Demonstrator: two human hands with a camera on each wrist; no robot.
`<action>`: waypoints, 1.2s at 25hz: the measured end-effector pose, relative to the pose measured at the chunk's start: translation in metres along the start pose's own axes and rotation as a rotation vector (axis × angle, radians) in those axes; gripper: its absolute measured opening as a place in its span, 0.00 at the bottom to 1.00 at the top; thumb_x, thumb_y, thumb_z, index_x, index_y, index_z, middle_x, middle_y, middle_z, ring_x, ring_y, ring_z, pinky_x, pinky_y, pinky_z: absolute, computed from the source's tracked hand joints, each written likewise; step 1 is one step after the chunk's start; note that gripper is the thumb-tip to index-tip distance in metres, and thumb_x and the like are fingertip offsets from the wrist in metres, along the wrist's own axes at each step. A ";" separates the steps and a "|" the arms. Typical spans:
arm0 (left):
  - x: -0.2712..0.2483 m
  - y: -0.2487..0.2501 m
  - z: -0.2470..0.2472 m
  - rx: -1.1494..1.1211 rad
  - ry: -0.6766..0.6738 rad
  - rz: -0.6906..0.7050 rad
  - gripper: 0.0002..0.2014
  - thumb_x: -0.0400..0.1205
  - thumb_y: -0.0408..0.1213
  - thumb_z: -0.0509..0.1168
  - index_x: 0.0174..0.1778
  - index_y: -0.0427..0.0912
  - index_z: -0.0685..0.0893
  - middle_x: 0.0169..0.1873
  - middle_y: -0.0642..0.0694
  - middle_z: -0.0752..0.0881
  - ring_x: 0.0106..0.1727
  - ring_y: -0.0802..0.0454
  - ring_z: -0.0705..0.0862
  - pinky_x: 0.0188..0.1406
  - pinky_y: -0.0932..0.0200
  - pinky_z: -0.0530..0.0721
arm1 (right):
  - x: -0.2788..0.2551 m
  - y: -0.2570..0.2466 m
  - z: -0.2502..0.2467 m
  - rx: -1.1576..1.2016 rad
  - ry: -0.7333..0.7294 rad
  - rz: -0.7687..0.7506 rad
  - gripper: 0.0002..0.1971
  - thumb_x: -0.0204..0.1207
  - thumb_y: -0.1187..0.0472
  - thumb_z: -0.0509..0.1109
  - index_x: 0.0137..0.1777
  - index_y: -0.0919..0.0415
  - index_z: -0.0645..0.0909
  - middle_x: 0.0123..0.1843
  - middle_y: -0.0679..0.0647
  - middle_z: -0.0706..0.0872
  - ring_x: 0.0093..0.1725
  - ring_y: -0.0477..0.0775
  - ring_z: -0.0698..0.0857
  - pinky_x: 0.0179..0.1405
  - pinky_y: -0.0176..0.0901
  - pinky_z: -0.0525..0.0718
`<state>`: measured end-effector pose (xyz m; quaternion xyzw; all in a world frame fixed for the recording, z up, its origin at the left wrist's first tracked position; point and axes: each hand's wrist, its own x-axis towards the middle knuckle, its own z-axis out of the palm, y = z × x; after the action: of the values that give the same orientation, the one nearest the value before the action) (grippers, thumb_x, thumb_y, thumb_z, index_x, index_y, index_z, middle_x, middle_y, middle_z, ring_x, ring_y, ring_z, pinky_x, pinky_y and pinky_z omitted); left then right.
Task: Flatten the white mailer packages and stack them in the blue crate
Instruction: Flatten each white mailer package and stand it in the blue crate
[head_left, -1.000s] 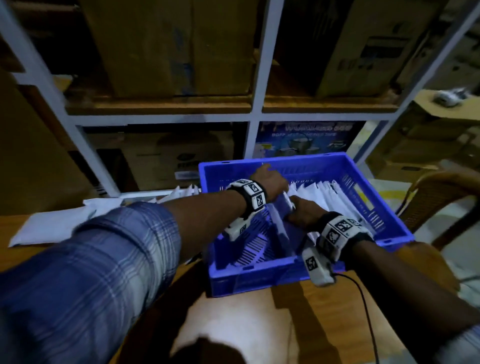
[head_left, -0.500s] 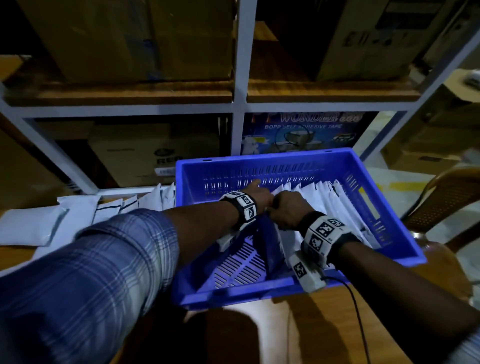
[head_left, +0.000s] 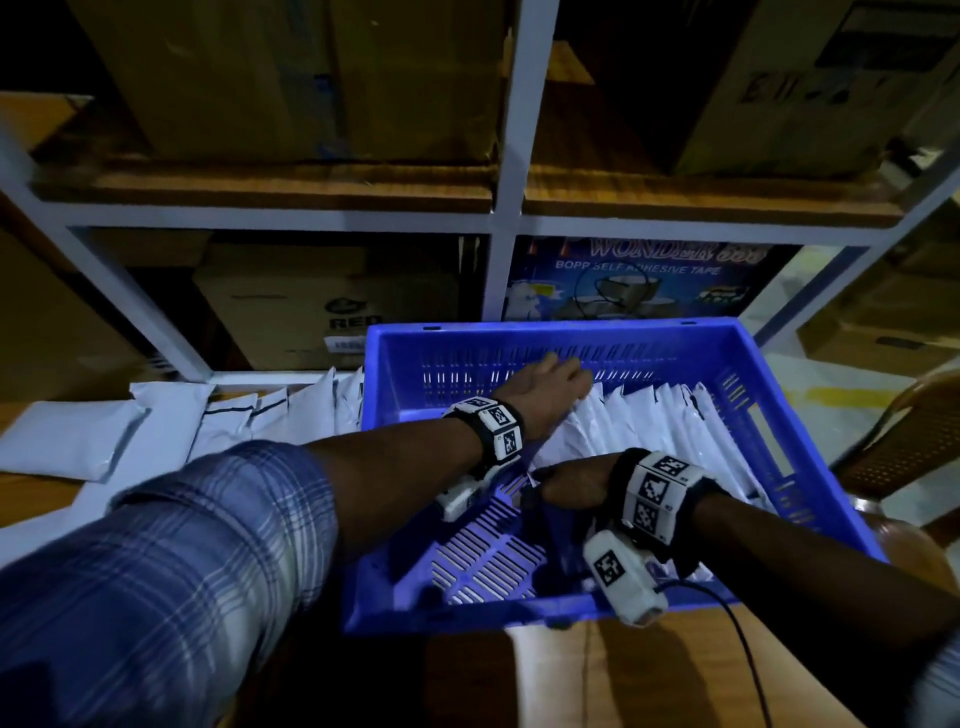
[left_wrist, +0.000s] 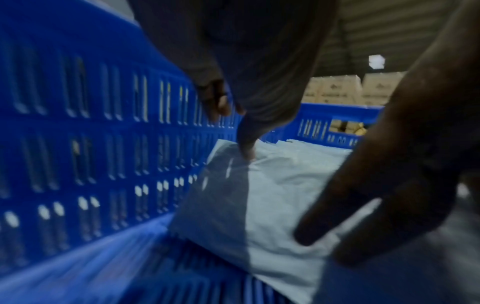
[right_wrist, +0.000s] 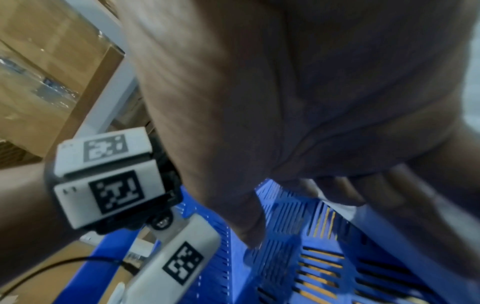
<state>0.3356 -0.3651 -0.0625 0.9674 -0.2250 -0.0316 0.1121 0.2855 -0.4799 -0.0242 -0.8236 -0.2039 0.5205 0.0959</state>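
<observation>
- Head view shows the white mailers (head_left: 660, 431) standing on edge in a leaning row inside the blue crate (head_left: 613, 332), filling its right half.
- At the left end of that row our left hand (head_left: 550, 389) lies on top of the nearest mailer by the crate's far wall; from the left wrist camera one fingertip presses the top edge of that mailer (left_wrist: 259, 197), the other fingers look bent, and we cannot tell whether they hold it.
- Nearer the crate's front wall, our right hand (head_left: 576, 478) touches the near edge of the same row; the right wrist camera is filled by a blurred palm, so its grip is hard to make out.
- The crate's slotted floor (head_left: 488, 566) shows bare in its left half.
- More loose mailers (head_left: 171, 426) lie on the wooden table (head_left: 467, 680) just left of the crate.
- Behind the crate, on the shelf rack (head_left: 498, 218), a printed box (head_left: 639, 280) reads "WONDER" and "BOPP SELF ADHESIVE TAPE"; a brown carton (head_left: 322, 301) to the left behind the crate reads "RED", the rest cut off.
- Both wrists carry white bands with black square markers, the right one (head_left: 660, 488) trailing a black cable.
- A chair (head_left: 914, 436) is cut off at the crate's right.
</observation>
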 end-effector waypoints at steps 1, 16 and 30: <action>0.000 -0.001 -0.002 0.005 -0.066 -0.102 0.17 0.79 0.36 0.71 0.63 0.42 0.78 0.63 0.40 0.80 0.62 0.37 0.79 0.45 0.52 0.74 | 0.002 0.002 0.001 0.055 0.014 0.023 0.30 0.84 0.47 0.65 0.80 0.63 0.68 0.81 0.55 0.70 0.78 0.55 0.71 0.77 0.44 0.69; -0.003 0.002 0.064 -0.087 -0.332 -0.198 0.10 0.81 0.41 0.69 0.50 0.38 0.86 0.51 0.34 0.87 0.53 0.34 0.87 0.42 0.53 0.77 | -0.006 0.019 0.009 0.431 -0.003 -0.069 0.19 0.87 0.64 0.60 0.76 0.62 0.72 0.62 0.52 0.82 0.49 0.39 0.86 0.44 0.24 0.81; -0.065 0.016 -0.068 0.060 -0.202 -0.224 0.15 0.82 0.48 0.68 0.60 0.46 0.88 0.60 0.41 0.88 0.61 0.38 0.86 0.53 0.48 0.83 | -0.084 -0.038 -0.008 0.020 0.501 0.060 0.22 0.86 0.45 0.59 0.62 0.63 0.82 0.59 0.61 0.84 0.54 0.60 0.85 0.48 0.44 0.80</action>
<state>0.2777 -0.3364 0.0083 0.9812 -0.1268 -0.1345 0.0558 0.2522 -0.4823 0.0619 -0.9315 -0.1439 0.3050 0.1362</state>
